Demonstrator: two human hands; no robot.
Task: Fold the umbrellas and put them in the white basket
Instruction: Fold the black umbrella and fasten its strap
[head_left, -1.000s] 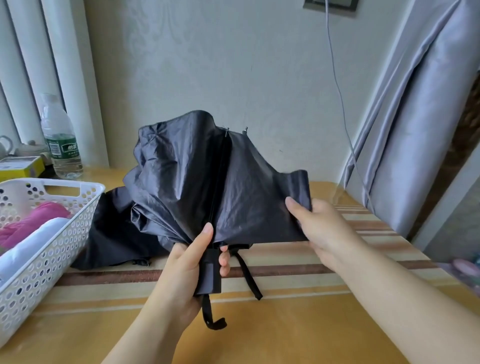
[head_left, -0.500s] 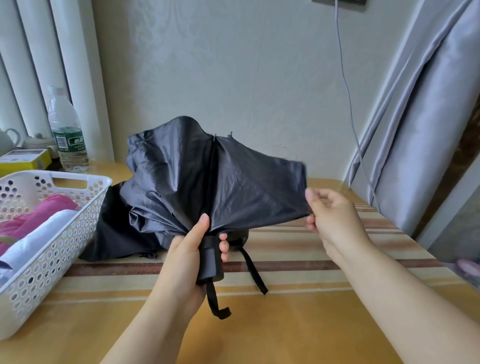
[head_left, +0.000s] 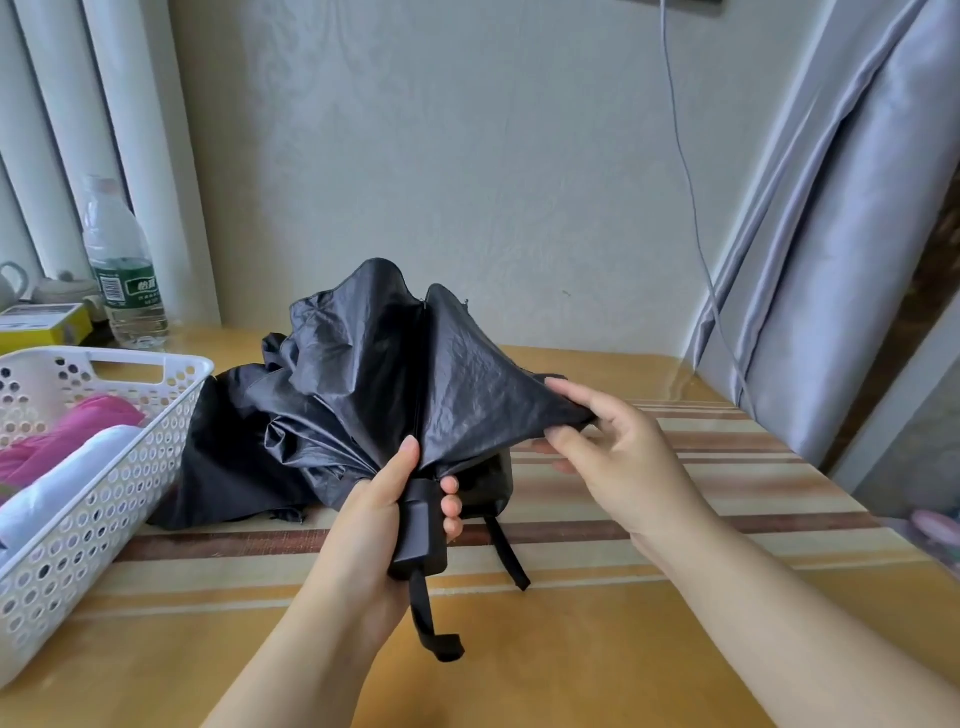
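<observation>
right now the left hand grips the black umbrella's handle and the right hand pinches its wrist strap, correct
Not quite. In the head view the left hand does grip the black umbrella by its handle, but the right hand pinches the edge of the canopy fabric, not the wrist strap, which hangs free below the handle.

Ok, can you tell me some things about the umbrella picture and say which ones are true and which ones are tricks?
1. The left hand grips the black umbrella by its handle. True.
2. The right hand is lying flat on the table. False: it pinches the edge of the umbrella's fabric.
3. Something pink lies in the white basket. True.
4. The black umbrella is already in the basket. False: it is held up over the table, beside the basket.
5. A water bottle stands behind the basket. True.
</observation>
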